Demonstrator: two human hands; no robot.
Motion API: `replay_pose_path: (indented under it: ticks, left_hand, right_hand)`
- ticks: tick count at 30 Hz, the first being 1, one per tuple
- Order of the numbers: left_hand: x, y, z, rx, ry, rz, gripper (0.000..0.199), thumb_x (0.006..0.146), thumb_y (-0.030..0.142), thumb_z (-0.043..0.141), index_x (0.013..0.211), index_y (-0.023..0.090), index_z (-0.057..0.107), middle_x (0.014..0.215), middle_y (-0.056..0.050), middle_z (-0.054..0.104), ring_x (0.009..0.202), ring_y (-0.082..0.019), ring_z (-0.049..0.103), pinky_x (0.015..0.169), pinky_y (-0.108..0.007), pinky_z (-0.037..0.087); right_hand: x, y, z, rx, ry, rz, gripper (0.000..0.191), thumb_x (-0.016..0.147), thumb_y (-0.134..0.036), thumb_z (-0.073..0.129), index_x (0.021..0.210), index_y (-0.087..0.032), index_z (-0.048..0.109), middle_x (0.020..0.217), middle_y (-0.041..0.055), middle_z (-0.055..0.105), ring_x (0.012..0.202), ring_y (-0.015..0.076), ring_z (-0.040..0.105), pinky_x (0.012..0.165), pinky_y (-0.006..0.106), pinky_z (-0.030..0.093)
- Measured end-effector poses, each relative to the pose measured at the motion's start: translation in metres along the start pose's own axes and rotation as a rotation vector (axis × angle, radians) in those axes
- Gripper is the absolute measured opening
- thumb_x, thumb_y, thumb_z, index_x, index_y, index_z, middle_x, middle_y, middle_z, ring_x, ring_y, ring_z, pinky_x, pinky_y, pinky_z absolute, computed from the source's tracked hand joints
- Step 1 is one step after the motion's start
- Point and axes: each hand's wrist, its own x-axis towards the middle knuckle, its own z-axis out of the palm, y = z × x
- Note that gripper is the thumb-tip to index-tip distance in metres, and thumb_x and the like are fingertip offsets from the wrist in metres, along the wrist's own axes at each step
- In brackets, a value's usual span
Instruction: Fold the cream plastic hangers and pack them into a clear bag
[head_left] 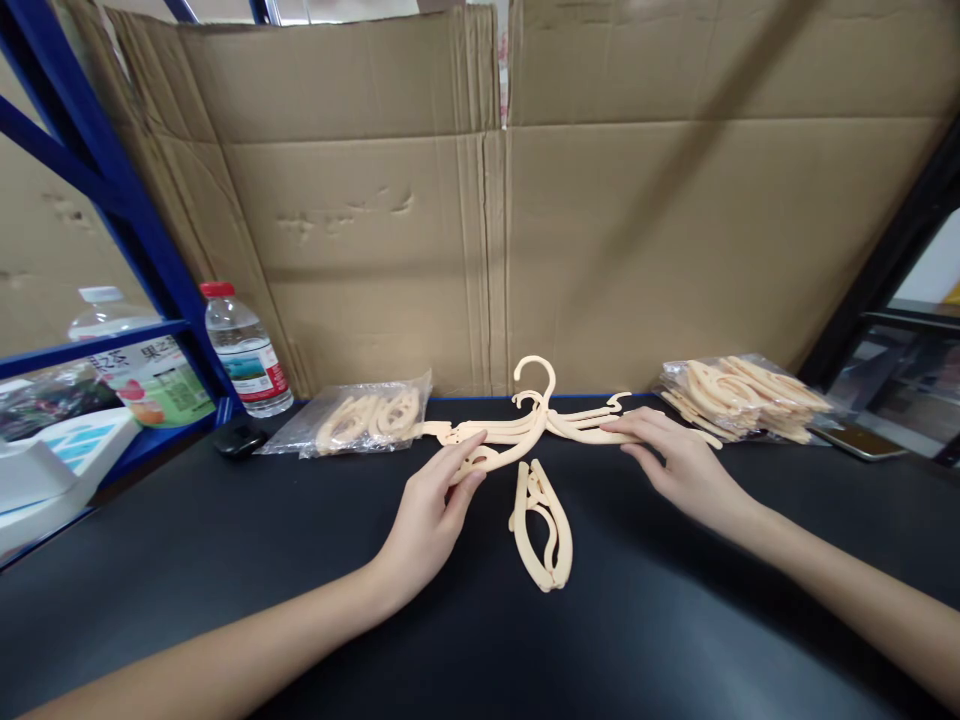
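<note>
A cream folding clothes hanger (529, 437) is spread open above the black tabletop, its hook pointing up. My left hand (429, 512) pinches the end of its left arm between thumb and fingers. At the other end, my right hand (681, 462) has its fingers closed around the tip of the right arm. Just behind lies at least one more unfolded hanger (491, 428), partly hidden by the front one. Between my forearms, a folded hanger (562, 520) rests flat on the table.
Bagged hangers lie in a clear plastic bag (375, 420) at left and a fuller bag (750, 392) at right, beside a phone (862, 442). A water bottle (247, 355) and a black mouse (238, 440) are at left. Cardboard (360, 220) walls off the back.
</note>
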Motion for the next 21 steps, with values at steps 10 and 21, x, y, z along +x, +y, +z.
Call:
replay_pose_path:
  ticks: [10, 21]
  left_hand:
    - [0.002, 0.004, -0.003, -0.039, 0.007, -0.104, 0.035, 0.092, 0.03, 0.048, 0.123, 0.017, 0.057, 0.082, -0.002, 0.066, 0.067, -0.015, 0.055, 0.068, -0.024, 0.044]
    - [0.001, 0.003, -0.003, -0.066, 0.023, -0.157, 0.038, 0.091, 0.037, 0.048, 0.124, 0.019, 0.057, 0.075, 0.0, 0.06, 0.064, -0.015, 0.049, 0.063, -0.025, 0.037]
  right_hand:
    - [0.001, -0.006, -0.021, -0.736, 0.071, 0.067, 0.022, 0.092, -0.029, 0.049, 0.101, -0.019, 0.066, 0.103, 0.0112, 0.061, 0.086, 0.0265, 0.056, 0.069, 0.038, 0.043]
    - [0.005, -0.012, -0.017, -0.342, 0.173, 0.028, 0.022, 0.094, -0.022, 0.041, 0.094, -0.02, 0.063, 0.134, 0.0138, 0.043, 0.094, 0.0232, 0.06, 0.077, 0.039, 0.051]
